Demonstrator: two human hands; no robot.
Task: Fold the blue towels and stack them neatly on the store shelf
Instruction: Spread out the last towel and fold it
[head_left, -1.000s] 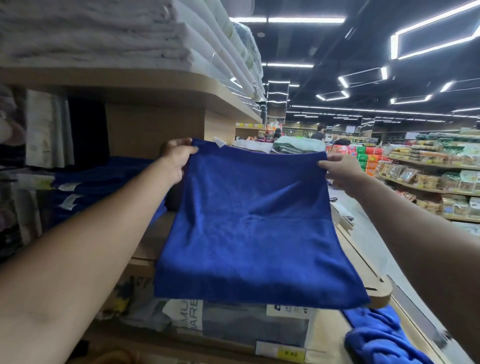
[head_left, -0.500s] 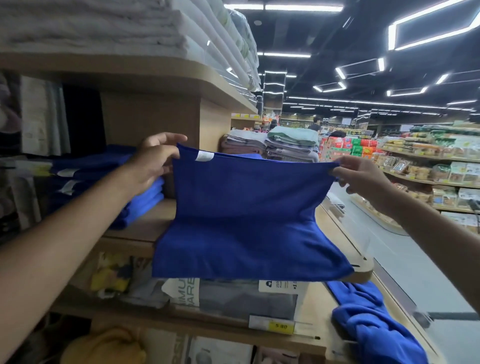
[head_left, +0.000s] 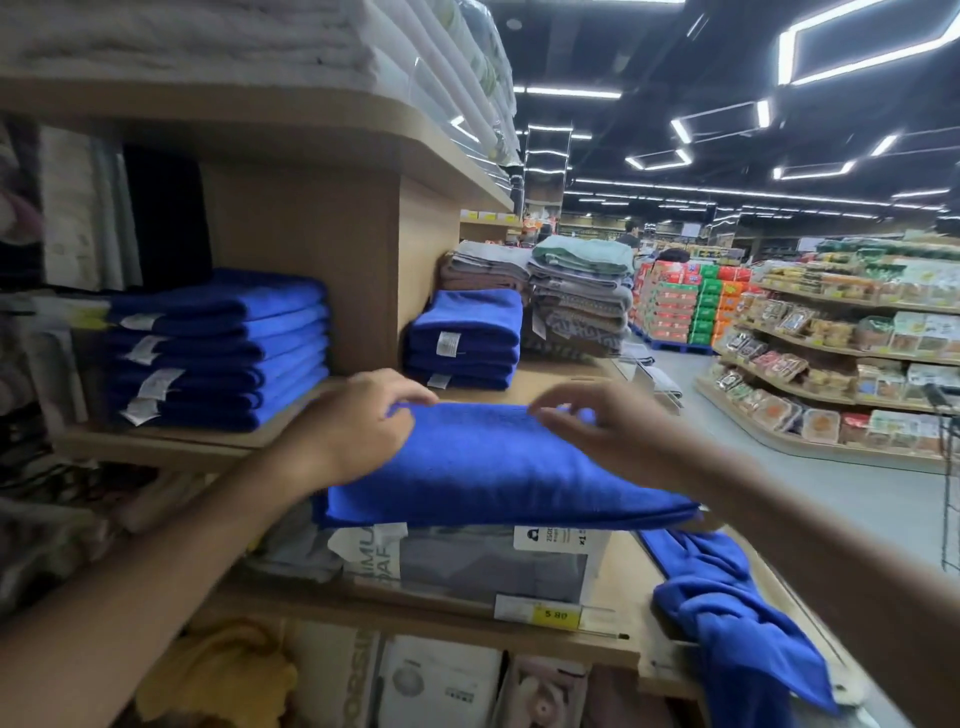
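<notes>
A folded blue towel (head_left: 493, 467) lies flat at the front edge of the wooden shelf (head_left: 171, 447), partly overhanging it. My left hand (head_left: 358, 426) grips the towel's far left corner, thumb on top. Over the far right edge my right hand (head_left: 602, 431) hovers with loosely curled fingers that touch the cloth without gripping it. Several folded blue towels sit in a stack (head_left: 223, 348) in the left bay. A smaller blue stack (head_left: 467, 338) stands behind the towel. A crumpled blue towel (head_left: 727, 613) lies on the lower shelf at the right.
A wooden divider (head_left: 337, 270) separates the two blue stacks. White towels (head_left: 208, 36) fill the shelf above; grey and green towels (head_left: 576, 301) stand behind the small stack. Boxed goods (head_left: 493, 566) sit under the towel. An aisle with food shelves (head_left: 831, 364) runs on the right.
The towel was held up by its top corners; both hands have brought it down, and it now lies folded flat on the shelf. My right hand has loosened its hold.
</notes>
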